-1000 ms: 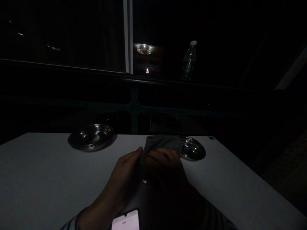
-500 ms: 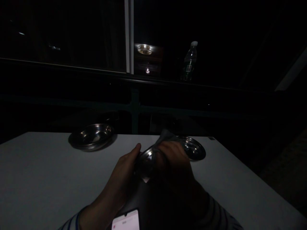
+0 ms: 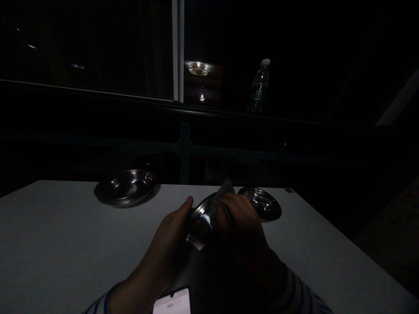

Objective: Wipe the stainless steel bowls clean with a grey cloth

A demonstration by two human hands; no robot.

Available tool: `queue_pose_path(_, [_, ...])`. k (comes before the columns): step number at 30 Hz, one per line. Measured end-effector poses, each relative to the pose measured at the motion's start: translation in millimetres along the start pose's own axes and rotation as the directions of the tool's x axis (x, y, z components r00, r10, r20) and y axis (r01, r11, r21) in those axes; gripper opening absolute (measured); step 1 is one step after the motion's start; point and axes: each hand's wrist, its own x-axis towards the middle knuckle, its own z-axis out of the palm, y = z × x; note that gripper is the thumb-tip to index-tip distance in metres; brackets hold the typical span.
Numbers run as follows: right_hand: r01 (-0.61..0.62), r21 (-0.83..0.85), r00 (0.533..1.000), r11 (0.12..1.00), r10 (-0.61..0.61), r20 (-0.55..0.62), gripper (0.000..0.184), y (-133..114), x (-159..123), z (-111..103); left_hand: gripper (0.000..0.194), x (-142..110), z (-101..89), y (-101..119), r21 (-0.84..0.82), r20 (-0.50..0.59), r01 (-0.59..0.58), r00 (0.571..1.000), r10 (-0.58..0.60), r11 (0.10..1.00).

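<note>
The scene is very dark. My left hand [image 3: 168,237] grips the near rim of a shiny steel bowl [image 3: 200,217], tilted up above the grey table [image 3: 59,244]. My right hand [image 3: 240,222] is closed on a grey cloth [image 3: 222,194] and presses it into the bowl. A corner of the cloth sticks up above my fingers. Both sleeves are striped.
A stack of steel bowls [image 3: 126,187] sits at the table's far left. Another steel plate [image 3: 262,203] lies at the far right, just behind my right hand. A lit phone screen [image 3: 172,303] shows at the bottom. A water bottle [image 3: 259,86] stands on a ledge behind.
The cloth, earlier spread over the bowl, is now bunched under my right hand, and the bowl's shiny inside shows. My right hand has shifted right and slightly forward.
</note>
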Motion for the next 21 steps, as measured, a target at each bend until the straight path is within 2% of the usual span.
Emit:
queue_pose_path(2, [0.101,-0.015,0.993,0.995,-0.100,0.060,0.013,-6.5,-4.3,3.1,0.034,0.6,-0.5,0.0,0.005,-0.021,-0.035,0.999,0.035,0.999])
queue_pose_path(4, [0.251,-0.022,0.960,0.968,-0.246,0.133,0.011,-14.9,-9.7,8.1,0.033,2.1,-2.2,-0.3,0.010,-0.009,-0.053,0.999,0.053,0.999])
queue_pose_path(6, [0.287,-0.011,0.948,0.958,-0.283,0.146,0.011,-17.0,-11.7,10.7,0.031,3.0,-3.2,-0.3,0.015,0.001,-0.057,0.998,0.057,0.998])
queue_pose_path(7, [0.274,-0.004,0.954,0.962,-0.271,0.131,0.014,-14.5,-10.7,10.3,0.031,2.8,-3.2,-0.1,0.022,0.001,-0.060,0.998,0.060,0.998])
queue_pose_path(9, [0.143,-0.009,0.989,0.990,-0.143,0.029,0.017,-4.2,-5.5,6.4,0.031,1.5,-1.8,0.6,0.027,0.002,-0.067,0.998,0.067,0.997])
queue_pose_path(12, [-0.011,0.031,1.000,0.999,0.012,-0.022,0.017,10.5,3.0,-1.1,0.030,-0.7,0.6,2.2,0.008,0.061,-0.055,0.997,0.055,0.998])
queue_pose_path(17, [0.083,0.039,0.993,0.996,-0.086,0.084,0.027,6.5,2.1,-0.8,0.027,0.8,-4.4,6.7,0.012,0.075,-0.091,0.993,0.090,0.996])
queue_pose_path(19, [0.117,0.052,0.985,0.992,-0.122,0.124,0.029,4.2,0.9,0.7,0.025,1.7,-7.7,9.0,0.021,0.094,-0.072,0.993,0.070,0.997])
queue_pose_path(21, [0.124,0.061,0.986,0.990,-0.130,0.102,0.025,6.6,2.0,0.1,0.023,1.9,-9.6,10.8,0.030,0.128,-0.049,0.991,0.044,0.998])
